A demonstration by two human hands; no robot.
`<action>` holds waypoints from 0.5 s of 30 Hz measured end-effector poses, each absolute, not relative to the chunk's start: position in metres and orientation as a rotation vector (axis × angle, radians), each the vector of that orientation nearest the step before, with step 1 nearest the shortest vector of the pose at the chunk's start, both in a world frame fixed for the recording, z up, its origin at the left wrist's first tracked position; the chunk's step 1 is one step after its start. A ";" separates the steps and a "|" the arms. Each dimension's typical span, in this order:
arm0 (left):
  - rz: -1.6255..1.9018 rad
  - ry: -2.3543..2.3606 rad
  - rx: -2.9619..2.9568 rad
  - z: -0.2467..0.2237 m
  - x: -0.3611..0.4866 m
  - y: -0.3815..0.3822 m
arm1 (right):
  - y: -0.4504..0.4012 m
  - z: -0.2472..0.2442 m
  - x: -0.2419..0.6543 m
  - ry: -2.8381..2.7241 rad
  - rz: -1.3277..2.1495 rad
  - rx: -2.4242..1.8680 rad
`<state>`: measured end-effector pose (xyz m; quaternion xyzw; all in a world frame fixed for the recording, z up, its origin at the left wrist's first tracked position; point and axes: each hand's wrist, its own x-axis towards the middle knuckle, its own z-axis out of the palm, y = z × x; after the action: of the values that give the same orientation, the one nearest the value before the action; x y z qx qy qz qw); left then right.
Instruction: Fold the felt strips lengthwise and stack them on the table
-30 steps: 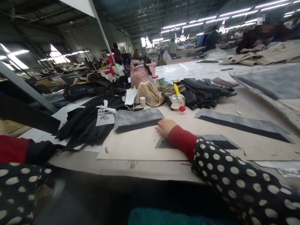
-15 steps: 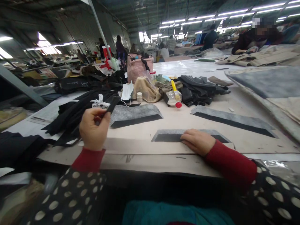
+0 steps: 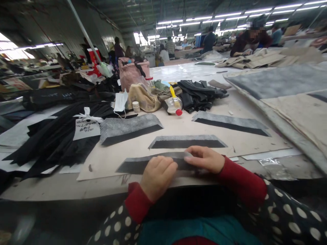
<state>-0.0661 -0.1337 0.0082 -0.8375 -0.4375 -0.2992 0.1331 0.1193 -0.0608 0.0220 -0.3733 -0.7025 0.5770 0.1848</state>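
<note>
A grey and black strip (image 3: 136,164) lies at the table's front edge. My left hand (image 3: 158,177) rests on its middle, fingers together and curled over the dark part; whether it grips anything is hidden. At the strip's right end, my right hand (image 3: 205,159) pinches the strip between thumb and fingers. Just beyond the hands lies a second grey strip with a black band (image 3: 187,144). Two similar pieces lie farther back, one at the left (image 3: 133,133) and one at the right (image 3: 232,126).
Black fabric strips with a written tag (image 3: 87,129) are heaped at the left. Behind are a face mask (image 3: 120,102), a small white bottle (image 3: 136,107), a yellow brush (image 3: 174,96) and a pink bag (image 3: 134,73). A person (image 3: 251,37) leans over fabric at the back right.
My left hand has come down to the front strip, and the small black piece it held up is no longer raised. My right hand has left the second strip for the front one. The view has shifted right.
</note>
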 end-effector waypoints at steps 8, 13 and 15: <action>-0.498 -1.703 -2.727 0.031 -0.073 -0.133 | -0.078 0.028 0.159 -2.254 0.947 -0.915; -0.393 -2.063 -2.752 0.048 -0.117 -0.127 | -0.066 0.027 0.190 -2.030 0.885 -1.071; -0.567 -2.199 -2.691 0.056 -0.131 -0.122 | -0.058 0.028 0.198 -1.920 0.898 -1.125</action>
<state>-0.1310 -0.1216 0.0556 -0.7505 -0.6133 -0.1582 -0.1888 0.1978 -0.0576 0.0282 -0.4369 -0.7457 0.3489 0.3625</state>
